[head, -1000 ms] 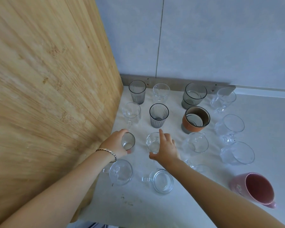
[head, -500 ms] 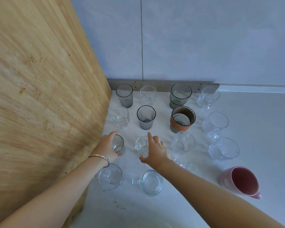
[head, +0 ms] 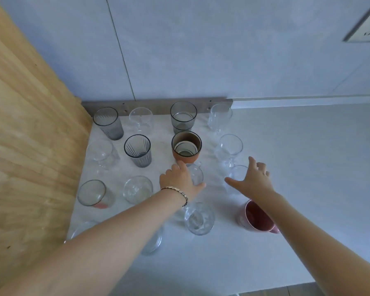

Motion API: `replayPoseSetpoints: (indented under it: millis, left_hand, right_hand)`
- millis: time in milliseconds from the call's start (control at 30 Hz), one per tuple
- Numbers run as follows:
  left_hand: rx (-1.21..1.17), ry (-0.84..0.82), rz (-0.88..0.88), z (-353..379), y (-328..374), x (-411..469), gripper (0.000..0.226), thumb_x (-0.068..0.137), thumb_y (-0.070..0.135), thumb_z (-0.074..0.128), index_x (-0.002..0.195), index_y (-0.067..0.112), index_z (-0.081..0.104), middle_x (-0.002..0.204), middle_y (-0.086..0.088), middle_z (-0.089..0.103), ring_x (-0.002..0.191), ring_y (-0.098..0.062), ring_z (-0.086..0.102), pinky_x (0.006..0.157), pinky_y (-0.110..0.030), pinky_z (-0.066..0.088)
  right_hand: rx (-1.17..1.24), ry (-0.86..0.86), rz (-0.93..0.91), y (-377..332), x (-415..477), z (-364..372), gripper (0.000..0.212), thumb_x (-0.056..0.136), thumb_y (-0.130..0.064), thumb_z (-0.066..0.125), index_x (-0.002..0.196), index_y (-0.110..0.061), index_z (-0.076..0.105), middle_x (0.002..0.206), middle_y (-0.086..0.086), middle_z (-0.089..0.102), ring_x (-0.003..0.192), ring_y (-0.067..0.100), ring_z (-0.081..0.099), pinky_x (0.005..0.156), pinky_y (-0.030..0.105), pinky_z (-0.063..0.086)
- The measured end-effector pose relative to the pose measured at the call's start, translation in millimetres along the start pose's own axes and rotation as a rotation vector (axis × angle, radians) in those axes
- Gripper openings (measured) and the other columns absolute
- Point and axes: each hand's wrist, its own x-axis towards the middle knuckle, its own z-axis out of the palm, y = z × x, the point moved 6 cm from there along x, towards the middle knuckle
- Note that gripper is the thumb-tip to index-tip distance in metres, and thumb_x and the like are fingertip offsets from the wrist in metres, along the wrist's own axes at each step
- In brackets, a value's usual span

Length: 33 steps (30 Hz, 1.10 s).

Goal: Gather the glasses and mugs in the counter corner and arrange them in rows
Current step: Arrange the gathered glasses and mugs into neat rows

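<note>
Clear glass gripped by left hand; right hand splayed.

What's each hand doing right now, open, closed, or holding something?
Left hand: wrapped around a clear glass that stands on the counter.
Right hand: open, fingers spread over another clear glass, not yet closed on it.

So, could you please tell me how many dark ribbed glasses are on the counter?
2. One ribbed glass stands in the back corner beside the wooden panel; the other ribbed glass stands one row nearer, one column right. The arms may hide other glassware at the front.
</note>
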Motion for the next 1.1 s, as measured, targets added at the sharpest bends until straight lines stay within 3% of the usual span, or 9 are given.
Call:
replayPoseSetpoints:
  millis: [67,233,467,567,633,733,867,1000,1100]
  left_hand:
    - [0.004,-0.011,-0.052,8.5,9.7,6.4,0.090,0.080,0.061,0.055,0.142,0.005,0.023,0.138,-0.011,0.042,0.124,-0.029,0.048,0.097,-0.038,0.040]
    - [0.003,-0.022,-0.018,10.7,12.0,14.0,0.071,0.079,0.049,0.063,0.134,0.016,0.032,0.135,-0.009,0.039,0.120,-0.032,0.049,0.088,-0.037,0.043]
    - [0.202,-0.174,0.242,18.0,10.6,16.4,0.077,0.078,0.029,0.068,0.142,0.031,0.026,0.145,-0.001,0.025,0.128,-0.029,0.036,0.093,-0.038,0.045]
    - [0.219,-0.168,0.370,20.1,8.3,18.9,0.068,0.083,0.017,0.063,0.141,0.035,0.032,0.152,-0.001,0.017,0.138,-0.028,0.024,0.103,-0.039,0.043]
    - [0.236,-0.160,0.436,20.1,8.7,17.8,0.068,0.084,0.018,0.062,0.142,0.035,0.033,0.157,-0.003,0.013,0.144,-0.027,0.016,0.113,-0.040,0.032]
    - [0.038,-0.103,0.310,15.5,6.3,12.3,0.076,0.081,0.026,0.064,0.147,0.029,0.025,0.158,-0.004,0.014,0.145,-0.025,0.019,0.115,-0.040,0.029]
    - [-0.208,0.029,0.016,13.4,-2.3,3.3,0.076,0.082,0.040,0.064,0.143,0.015,0.026,0.144,-0.009,0.031,0.131,-0.029,0.036,0.103,-0.039,0.041]
    - [-0.241,0.025,-0.060,19.5,-7.2,3.5,0.081,0.079,0.039,0.069,0.142,0.012,0.026,0.139,-0.012,0.035,0.125,-0.032,0.044,0.097,-0.039,0.044]
    - [-0.257,0.039,-0.064,20.6,-6.4,3.4,0.080,0.078,0.037,0.070,0.142,0.013,0.027,0.139,-0.011,0.035,0.123,-0.033,0.047,0.095,-0.037,0.045]
  right_hand:
    - [0.008,-0.097,-0.027,10.7,6.1,13.8,0.099,0.077,-0.046,0.070,0.151,-0.021,0.009,0.149,0.011,0.023,0.128,0.034,0.042,0.105,0.041,0.038]
    - [0.031,-0.113,-0.110,17.8,14.8,21.3,0.083,0.073,-0.027,0.073,0.143,-0.033,0.027,0.138,0.004,0.033,0.105,0.030,0.059,0.084,0.033,0.047]
    - [0.001,-0.285,-0.255,20.1,7.2,26.3,0.081,0.074,-0.002,0.062,0.138,-0.042,0.034,0.145,0.001,0.014,0.131,0.029,0.026,0.097,0.035,0.045]
    - [0.047,-0.282,-0.247,18.6,0.6,27.0,0.079,0.075,-0.017,0.068,0.140,-0.042,0.030,0.148,0.001,0.010,0.137,0.030,0.018,0.108,0.042,0.035]
    - [-0.005,-0.185,-0.132,20.6,2.0,25.4,0.092,0.074,-0.048,0.070,0.147,-0.036,0.016,0.147,0.007,0.016,0.133,0.034,0.031,0.106,0.043,0.036]
    - [-0.126,-0.155,0.063,21.4,7.7,25.5,0.107,0.071,-0.076,0.052,0.150,-0.022,0.004,0.140,0.017,0.032,0.117,0.035,0.053,0.092,0.039,0.046]
    - [-0.136,-0.172,-0.030,15.2,15.9,24.4,0.088,0.078,-0.061,0.058,0.147,-0.022,0.018,0.136,0.012,0.037,0.116,0.035,0.053,0.090,0.039,0.046]
    - [-0.098,-0.180,-0.235,15.4,17.7,16.1,0.099,0.074,-0.030,0.072,0.151,-0.022,0.009,0.148,0.006,0.026,0.129,0.032,0.037,0.105,0.040,0.039]
    - [-0.030,-0.147,-0.219,20.3,18.0,17.8,0.106,0.074,-0.040,0.076,0.150,-0.015,0.007,0.150,0.008,0.021,0.132,0.032,0.038,0.106,0.039,0.038]
